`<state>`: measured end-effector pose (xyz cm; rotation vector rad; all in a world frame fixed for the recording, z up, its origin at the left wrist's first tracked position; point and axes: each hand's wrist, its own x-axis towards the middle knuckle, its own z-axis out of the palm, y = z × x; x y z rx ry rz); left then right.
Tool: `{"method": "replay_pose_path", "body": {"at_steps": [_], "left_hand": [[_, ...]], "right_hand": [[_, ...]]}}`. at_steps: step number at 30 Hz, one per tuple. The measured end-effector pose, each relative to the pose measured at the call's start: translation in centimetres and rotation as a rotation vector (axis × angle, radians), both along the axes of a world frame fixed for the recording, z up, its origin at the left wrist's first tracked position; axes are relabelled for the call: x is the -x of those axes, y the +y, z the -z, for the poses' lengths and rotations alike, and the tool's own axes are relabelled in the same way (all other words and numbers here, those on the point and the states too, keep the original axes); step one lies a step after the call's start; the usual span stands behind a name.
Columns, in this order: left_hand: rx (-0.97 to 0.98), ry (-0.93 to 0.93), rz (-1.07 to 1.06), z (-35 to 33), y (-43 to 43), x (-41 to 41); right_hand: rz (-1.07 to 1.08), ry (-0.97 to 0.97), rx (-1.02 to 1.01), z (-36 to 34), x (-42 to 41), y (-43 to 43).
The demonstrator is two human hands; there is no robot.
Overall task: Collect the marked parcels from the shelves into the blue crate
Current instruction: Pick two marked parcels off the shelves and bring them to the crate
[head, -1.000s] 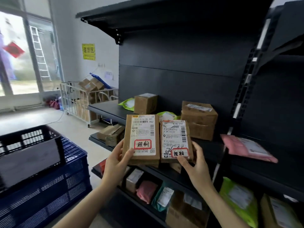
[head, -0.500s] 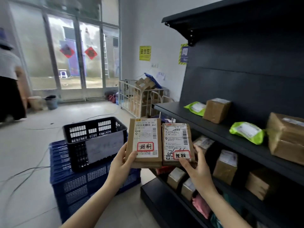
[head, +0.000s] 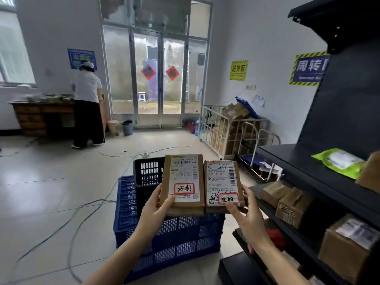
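Note:
I hold two flat brown parcels side by side, upright, over the crates. My left hand [head: 156, 210] grips the left parcel [head: 183, 182] by its lower left corner; its white label bears a red-framed mark. My right hand [head: 249, 219] pinches the right parcel [head: 223, 186] at its lower edge, thumb on a similar red-framed mark. Below them stands the blue crate [head: 168, 235] on the floor, with a black crate [head: 147, 175] sitting in its far left part.
Dark shelves [head: 304, 171] on the right carry brown boxes and a green bag [head: 341, 161]. A wire cart [head: 232, 130] of cartons stands by the wall. Cables [head: 86, 212] trail over the floor. A person [head: 87, 105] stands at a desk, far left.
My view has swung left, away from the shelves toward the room. Both parcels, still in my hands, now hang over the blue crate, which has come to the centre.

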<state>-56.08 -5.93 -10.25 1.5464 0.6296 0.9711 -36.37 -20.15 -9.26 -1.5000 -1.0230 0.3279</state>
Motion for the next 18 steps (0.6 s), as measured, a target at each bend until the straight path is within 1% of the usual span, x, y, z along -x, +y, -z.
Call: {"method": "replay_pose_path", "body": {"at_steps": [9, 18], "left_hand": [[0.037, 0.036, -0.059, 0.0, 10.8, -5.4], [0.153, 0.097, -0.072, 2.7, 20.7, -8.4]], "right_hand": [[-0.086, 0.031, 0.052, 0.3, -6.5, 12.5], [-0.145, 0.084, 0.138, 3.1, -10.3, 23.4]]}}
